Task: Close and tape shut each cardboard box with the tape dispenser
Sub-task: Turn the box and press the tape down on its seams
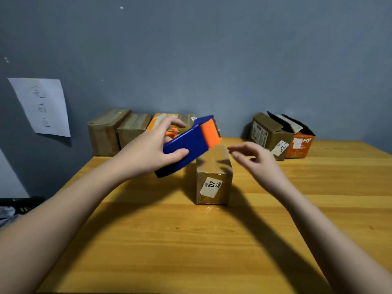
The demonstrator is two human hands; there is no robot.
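A small brown cardboard box (213, 177) with a white label on its near face stands in the middle of the wooden table (191, 240), its top flaps shut. My left hand (152, 149) grips a blue and orange tape dispenser (191, 143), held tilted in the air above the box's left side. Its orange front points toward the far end of the box top. My right hand (256, 160) hovers just right of the box with fingers loosely curled, holding nothing.
Several closed boxes (118, 132) stand in a row against the wall at the back left. At the back right sit a brown box with open flaps (269, 134) and an orange open box (300, 143). A paper sheet (42, 107) hangs on the wall.
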